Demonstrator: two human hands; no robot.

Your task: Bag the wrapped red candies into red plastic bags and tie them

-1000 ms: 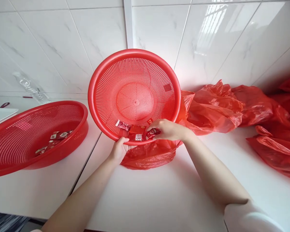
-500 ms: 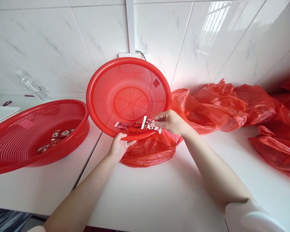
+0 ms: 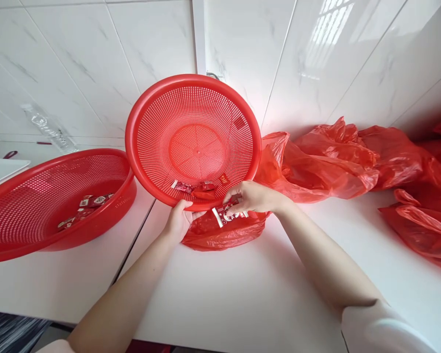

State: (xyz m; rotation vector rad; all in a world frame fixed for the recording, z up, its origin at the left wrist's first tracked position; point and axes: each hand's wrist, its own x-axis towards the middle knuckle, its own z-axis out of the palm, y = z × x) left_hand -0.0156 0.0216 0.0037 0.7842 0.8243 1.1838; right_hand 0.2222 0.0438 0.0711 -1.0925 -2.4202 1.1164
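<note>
My left hand [image 3: 179, 221] grips the front rim of a red perforated basket [image 3: 196, 105], which is tilted up toward me. A few small wrapped packets [image 3: 208, 186] lie at its lower edge. My right hand [image 3: 253, 197] is closed on a red and white wrapped packet [image 3: 229, 214], just outside the basket's lower right rim. Beneath the packet and the basket rests a red plastic bag [image 3: 224, 236] on the white table. The bag's opening is partly hidden by the basket and my right hand.
A second red basket [image 3: 95, 235] at the left holds several wrapped packets [image 3: 86, 208]. Red plastic bags [image 3: 327, 162] line the wall at the right, with another bag [image 3: 419, 225] nearer. A clear bottle [image 3: 49, 128] and a white tray [image 3: 2, 171] are at the back left.
My right hand has moved down with the packet, from inside the basket's rim to just over the red bag. The held basket is tilted slightly more upright, showing the packets inside more clearly.
</note>
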